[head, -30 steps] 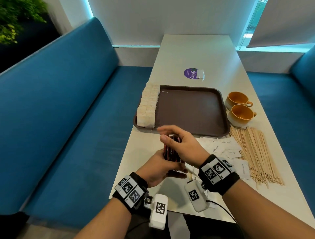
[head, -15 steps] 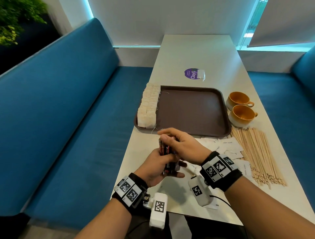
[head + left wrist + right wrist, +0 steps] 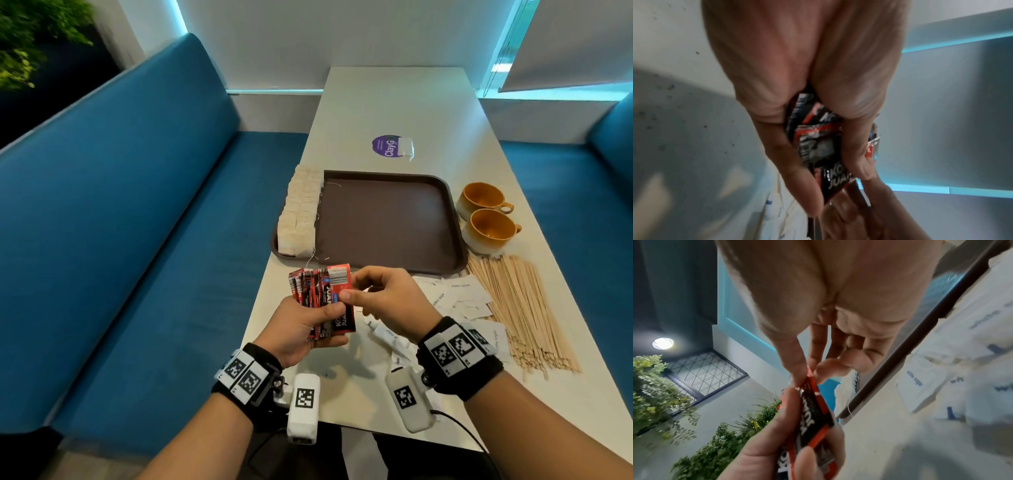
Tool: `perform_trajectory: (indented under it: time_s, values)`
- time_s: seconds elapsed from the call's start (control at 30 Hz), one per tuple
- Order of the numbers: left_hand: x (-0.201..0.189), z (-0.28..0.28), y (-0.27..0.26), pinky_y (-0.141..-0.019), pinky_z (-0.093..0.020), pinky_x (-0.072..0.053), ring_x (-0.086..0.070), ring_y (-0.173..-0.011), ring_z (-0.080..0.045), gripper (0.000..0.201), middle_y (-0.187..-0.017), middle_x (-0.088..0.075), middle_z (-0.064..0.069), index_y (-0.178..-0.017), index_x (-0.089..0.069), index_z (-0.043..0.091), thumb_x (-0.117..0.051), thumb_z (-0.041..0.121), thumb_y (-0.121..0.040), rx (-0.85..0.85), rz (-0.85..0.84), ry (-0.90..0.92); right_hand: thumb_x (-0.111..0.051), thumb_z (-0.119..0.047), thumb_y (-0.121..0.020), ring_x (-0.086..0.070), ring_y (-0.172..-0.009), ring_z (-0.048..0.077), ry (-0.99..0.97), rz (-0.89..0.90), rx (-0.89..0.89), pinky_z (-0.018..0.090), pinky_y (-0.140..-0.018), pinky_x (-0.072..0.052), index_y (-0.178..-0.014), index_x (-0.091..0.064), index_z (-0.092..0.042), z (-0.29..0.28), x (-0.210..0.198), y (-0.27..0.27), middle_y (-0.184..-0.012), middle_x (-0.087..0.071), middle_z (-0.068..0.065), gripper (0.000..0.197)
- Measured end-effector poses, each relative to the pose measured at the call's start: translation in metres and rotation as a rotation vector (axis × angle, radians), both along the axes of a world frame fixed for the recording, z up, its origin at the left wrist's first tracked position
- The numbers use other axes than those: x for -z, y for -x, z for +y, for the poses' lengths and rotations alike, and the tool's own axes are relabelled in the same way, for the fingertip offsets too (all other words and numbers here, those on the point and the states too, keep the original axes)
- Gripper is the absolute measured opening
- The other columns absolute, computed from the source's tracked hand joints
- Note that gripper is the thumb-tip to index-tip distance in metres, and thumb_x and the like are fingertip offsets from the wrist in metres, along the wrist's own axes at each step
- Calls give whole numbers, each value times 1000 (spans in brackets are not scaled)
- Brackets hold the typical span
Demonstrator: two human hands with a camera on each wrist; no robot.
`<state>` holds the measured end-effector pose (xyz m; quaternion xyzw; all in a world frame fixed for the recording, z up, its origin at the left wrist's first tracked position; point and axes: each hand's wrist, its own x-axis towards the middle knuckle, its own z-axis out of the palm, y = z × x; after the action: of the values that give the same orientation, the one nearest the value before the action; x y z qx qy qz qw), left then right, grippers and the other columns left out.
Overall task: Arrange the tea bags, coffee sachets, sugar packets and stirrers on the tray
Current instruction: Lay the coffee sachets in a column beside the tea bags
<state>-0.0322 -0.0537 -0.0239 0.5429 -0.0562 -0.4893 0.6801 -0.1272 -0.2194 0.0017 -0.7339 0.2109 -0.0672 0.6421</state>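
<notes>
My left hand [image 3: 308, 325] grips a fanned stack of red-and-black coffee sachets [image 3: 322, 298] [image 3: 818, 146] above the table's near left edge, just in front of the brown tray [image 3: 387, 222]. My right hand [image 3: 356, 291] [image 3: 807, 371] pinches the right edge of the front sachet [image 3: 813, 407] between thumb and forefinger. A row of white tea bags [image 3: 299, 212] lies along the tray's left side. White sugar packets [image 3: 459, 298] are scattered on the table right of my hands. Wooden stirrers [image 3: 517, 308] lie in a pile further right.
Two orange cups [image 3: 486, 216] stand right of the tray. A purple round sticker [image 3: 387, 145] and a lone tea bag [image 3: 406, 147] lie behind it. Blue benches [image 3: 137, 222] flank the white table [image 3: 394, 102] on both sides.
The sachet stack, earlier cupped tightly between both hands, is now fanned out in my left hand. My right hand has shifted from over the stack to pinching the front sachet's edge.
</notes>
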Motion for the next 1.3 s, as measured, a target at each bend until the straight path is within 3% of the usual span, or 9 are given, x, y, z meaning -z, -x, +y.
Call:
perform_trajectory:
  time_s: [0.27, 0.43, 0.53, 0.6, 0.73, 0.9, 1.03, 1.17, 1.3]
  values:
    - [6, -1, 0, -54, -30, -52, -59, -67, -15, 49, -83, -58, -1, -106, -62, 12, -83, 42, -74, -87, 80, 4, -82, -6, -83, -58, -58, 6, 54, -207, 237, 19, -54, -48, -88, -73, -8, -3, -11, -3, -74, -72, 3, 10]
    - [4, -7, 1, -54, -29, -54, -62, -68, -16, 90, -92, -70, -5, -111, -65, 12, -96, 62, -43, -94, 148, 142, -88, -11, -76, -61, -68, 7, 433, -222, 68, 18, -64, -47, -80, -76, -24, 5, -9, -4, -76, -70, -11, 17]
    - [1, -9, 0, -58, -28, -56, -63, -69, -14, 101, -87, -68, -6, -120, -64, 6, -93, 67, -45, -92, 125, 153, -89, -19, -77, -62, -83, 8, 563, -261, -4, 20, -71, -49, -83, -78, -29, 8, -6, -3, -82, -68, -12, 16]
    - [1, -6, -2, -58, -28, -55, -62, -69, -13, 91, -86, -65, -6, -120, -65, 6, -94, 60, -54, -113, 114, 155, -87, -29, -80, -58, -91, 6, 622, -244, -35, 15, -75, -45, -90, -79, -33, 6, -9, 0, -86, -66, -15, 14]
    - [-2, -3, -4, -56, -26, -53, -58, -66, -12, 35, -89, -63, -7, -120, -68, 5, -77, 15, -87, -158, 99, 103, -77, -19, -86, -51, -99, 4, 669, -173, -118, 7, -80, -35, -96, -79, -38, 5, -7, 5, -92, -64, -17, 22]
    - [-7, -4, -4, -51, -24, -50, -54, -62, -12, 14, -84, -65, -6, -107, -66, 8, -58, 2, -98, -231, 162, 162, -82, -17, -83, -63, -92, 3, 406, -136, 262, 11, -78, -44, -106, -71, -27, -3, 0, 1, -103, -63, -7, 27]
    - [-8, -4, -4, -51, -25, -51, -56, -65, -14, 18, -89, -67, -7, -111, -69, 6, -63, 5, -94, -192, 139, 169, -79, -20, -88, -68, -77, 18, -11, -69, 243, 32, -66, -56, -109, -71, -15, -6, -1, -1, -94, -74, 10, 23]
    - [-6, -3, -5, -52, -25, -50, -56, -64, -14, 23, -90, -66, -7, -112, -72, 6, -68, 5, -89, -158, 94, 115, -73, -8, -92, -64, -68, 22, -85, -155, 246, 34, -62, -55, -99, -75, -2, -6, -1, 1, -80, -72, 17, 9]
    - [-1, 0, -5, -51, -25, -45, -53, -63, -14, 25, -85, -61, -5, -104, -70, 8, -78, 17, -82, -87, 20, 47, -60, 0, -98, -64, -80, 24, -245, -176, 301, 39, -72, -58, -97, -75, -3, -11, -6, 1, -89, -72, 13, 16]
